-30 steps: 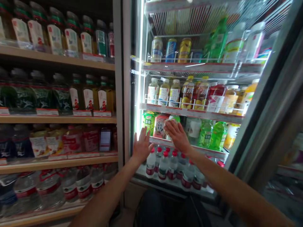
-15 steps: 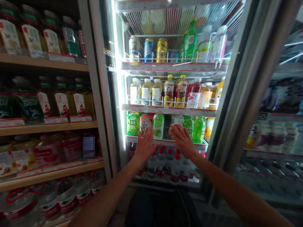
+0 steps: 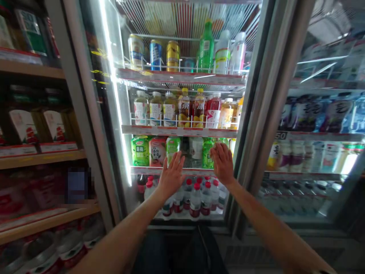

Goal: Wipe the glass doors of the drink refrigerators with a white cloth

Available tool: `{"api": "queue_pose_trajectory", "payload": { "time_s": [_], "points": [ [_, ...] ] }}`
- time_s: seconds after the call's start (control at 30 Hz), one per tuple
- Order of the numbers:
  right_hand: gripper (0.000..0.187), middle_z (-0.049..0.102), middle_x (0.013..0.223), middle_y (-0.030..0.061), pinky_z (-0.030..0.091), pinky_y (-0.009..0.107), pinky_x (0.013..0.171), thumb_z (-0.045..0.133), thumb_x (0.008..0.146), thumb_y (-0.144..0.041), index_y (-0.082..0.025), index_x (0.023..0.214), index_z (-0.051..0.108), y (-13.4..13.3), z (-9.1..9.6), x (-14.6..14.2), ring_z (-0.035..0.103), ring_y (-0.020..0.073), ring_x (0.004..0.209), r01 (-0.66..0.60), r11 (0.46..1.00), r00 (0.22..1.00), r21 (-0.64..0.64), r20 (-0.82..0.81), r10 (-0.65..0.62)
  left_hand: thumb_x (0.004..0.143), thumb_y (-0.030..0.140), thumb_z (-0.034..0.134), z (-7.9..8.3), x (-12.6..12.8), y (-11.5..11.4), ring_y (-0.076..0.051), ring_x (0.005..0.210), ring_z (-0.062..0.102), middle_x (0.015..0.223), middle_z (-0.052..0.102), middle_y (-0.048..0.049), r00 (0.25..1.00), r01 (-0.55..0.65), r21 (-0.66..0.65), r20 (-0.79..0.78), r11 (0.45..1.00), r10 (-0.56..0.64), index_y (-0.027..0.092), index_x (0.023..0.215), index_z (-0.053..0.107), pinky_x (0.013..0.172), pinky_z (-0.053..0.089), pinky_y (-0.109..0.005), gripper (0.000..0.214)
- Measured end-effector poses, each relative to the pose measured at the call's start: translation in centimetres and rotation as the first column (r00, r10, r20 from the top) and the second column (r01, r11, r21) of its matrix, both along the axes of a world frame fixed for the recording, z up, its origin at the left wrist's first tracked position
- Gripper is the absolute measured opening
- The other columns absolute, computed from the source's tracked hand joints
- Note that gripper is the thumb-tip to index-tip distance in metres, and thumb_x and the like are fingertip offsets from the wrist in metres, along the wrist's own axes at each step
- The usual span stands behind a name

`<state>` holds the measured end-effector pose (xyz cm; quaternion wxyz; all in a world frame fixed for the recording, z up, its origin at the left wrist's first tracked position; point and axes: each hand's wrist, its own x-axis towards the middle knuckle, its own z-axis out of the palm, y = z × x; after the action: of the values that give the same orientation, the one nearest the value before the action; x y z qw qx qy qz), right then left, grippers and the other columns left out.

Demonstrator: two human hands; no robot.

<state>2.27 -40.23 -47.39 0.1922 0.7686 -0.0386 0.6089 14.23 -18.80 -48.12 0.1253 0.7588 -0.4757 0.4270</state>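
Inside the lit drinks cooler, my left hand (image 3: 172,175) is raised with fingers spread in front of a light green bottle (image 3: 173,145), holding nothing. My right hand (image 3: 223,161) is up in front of green bottles (image 3: 207,154) at the right of the same shelf. Its fingers are slightly bent and a little apart, with nothing seen in them; whether they touch a bottle I cannot tell. Between the hands stands a clear bottle (image 3: 196,149) with a pale label. A green bottle (image 3: 139,152) and a pink-red bottle (image 3: 157,153) stand farther left.
Above are a shelf of tea and juice bottles (image 3: 184,108) and one with cans (image 3: 155,55). Red-capped bottles (image 3: 195,199) fill the bottom. A metal door frame (image 3: 264,125) borders the right side; wooden shelves (image 3: 42,158) with bottles stand left.
The view has turned to the right, so the cooler sits farther left. My right hand has moved right, from before the clear bottle to the green bottles. My left hand has shifted slightly right.
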Motion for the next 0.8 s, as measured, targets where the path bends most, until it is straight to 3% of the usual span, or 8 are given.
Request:
{"api": "queue_pose_trajectory", "payload": {
  "time_s": [0.1,0.17,0.23,0.33,0.43,0.63,0.73,0.8],
  "points": [
    [0.054,0.035,0.145,0.0097,0.029,0.051,0.107,0.041,0.085,-0.009,-0.024,0.137,0.037,-0.7,-3.1,-1.4,0.019,0.0242,0.138,-0.006,1.000,1.000,-0.011,-0.021,0.006,0.082,0.035,0.049,0.4,0.2,-0.1,-0.025,0.138,0.021,0.147,0.026,-0.0145,1.000,0.013,-0.015,0.012,1.000,-0.013,0.014,0.138,0.031,0.112,0.015,-0.048,0.063],
    [0.056,0.036,0.144,0.0090,0.030,0.052,0.106,0.040,0.085,-0.009,-0.027,0.138,0.036,-1.7,-3.4,-2.0,0.023,0.0247,0.137,-0.004,1.000,0.999,-0.023,-0.036,0.003,0.082,0.034,0.049,1.1,0.7,0.0,-0.025,0.138,0.019,0.147,0.026,-0.0143,1.000,0.010,-0.033,0.022,0.999,-0.010,0.014,0.138,0.032,0.112,0.014,-0.048,0.062],
    [0.054,0.035,0.145,0.0092,0.031,0.053,0.106,0.040,0.086,-0.011,-0.026,0.138,0.035,-2.9,-1.4,-2.1,0.024,0.0256,0.137,-0.003,1.000,1.000,0.000,0.026,0.003,0.082,0.033,0.049,2.0,1.1,0.1,-0.026,0.138,0.017,0.148,0.024,-0.0140,1.000,-0.006,-0.060,0.022,0.998,0.008,0.013,0.138,0.032,0.112,0.014,-0.049,0.061],
    [0.052,0.030,0.147,0.0120,0.031,0.053,0.106,0.037,0.088,-0.015,-0.020,0.140,0.033,-4.2,3.8,-1.5,0.024,0.0264,0.136,-0.029,0.995,0.970,0.096,0.245,0.005,0.083,0.033,0.048,3.2,1.7,0.3,-0.026,0.139,0.015,0.149,0.022,-0.0144,0.999,-0.025,-0.094,0.018,0.995,0.026,0.011,0.138,0.032,0.112,0.013,-0.050,0.061],
    [0.053,0.026,0.147,0.0135,0.028,0.055,0.107,0.032,0.089,-0.017,-0.017,0.142,0.029,-3.2,6.9,-0.2,0.022,0.0269,0.137,-0.079,0.987,0.932,0.137,0.362,0.024,0.083,0.032,0.048,4.0,1.7,0.4,-0.026,0.139,0.015,0.149,0.022,-0.0148,1.000,-0.003,-0.133,0.024,0.991,0.007,0.012,0.138,0.030,0.112,0.013,-0.050,0.062],
    [0.056,0.025,0.149,0.0110,0.024,0.057,0.107,0.025,0.092,-0.025,-0.021,0.146,0.012,3.6,6.2,3.7,0.014,0.0263,0.139,-0.250,0.947,0.966,0.204,0.120,0.229,0.087,0.026,0.039,5.5,0.0,-1.2,-0.021,0.138,0.020,0.146,0.031,-0.0128,0.981,0.147,-0.185,0.150,0.972,-0.119,0.013,0.136,0.033,0.112,0.020,-0.045,0.051],
    [0.053,0.029,0.147,0.0116,0.023,0.055,0.108,0.018,0.093,-0.028,-0.019,0.146,0.013,5.4,6.2,4.5,0.019,0.0239,0.139,-0.402,0.867,0.916,0.294,0.150,0.373,0.089,0.027,0.035,6.7,-1.4,-3.9,-0.019,0.138,0.020,0.144,0.035,-0.0124,0.940,0.290,-0.185,0.238,0.939,-0.243,0.012,0.135,0.035,0.111,0.027,-0.040,0.048],
    [0.052,0.031,0.147,0.0115,0.026,0.051,0.109,0.016,0.094,-0.029,-0.019,0.145,0.016,5.5,6.4,4.0,0.025,0.0222,0.137,-0.536,0.772,0.844,0.341,0.177,0.507,0.090,0.028,0.034,7.3,-2.0,-6.2,-0.019,0.138,0.020,0.142,0.038,-0.0130,0.913,0.359,-0.200,0.280,0.912,-0.298,0.010,0.134,0.036,0.110,0.029,-0.039,0.047]
  ]
}}
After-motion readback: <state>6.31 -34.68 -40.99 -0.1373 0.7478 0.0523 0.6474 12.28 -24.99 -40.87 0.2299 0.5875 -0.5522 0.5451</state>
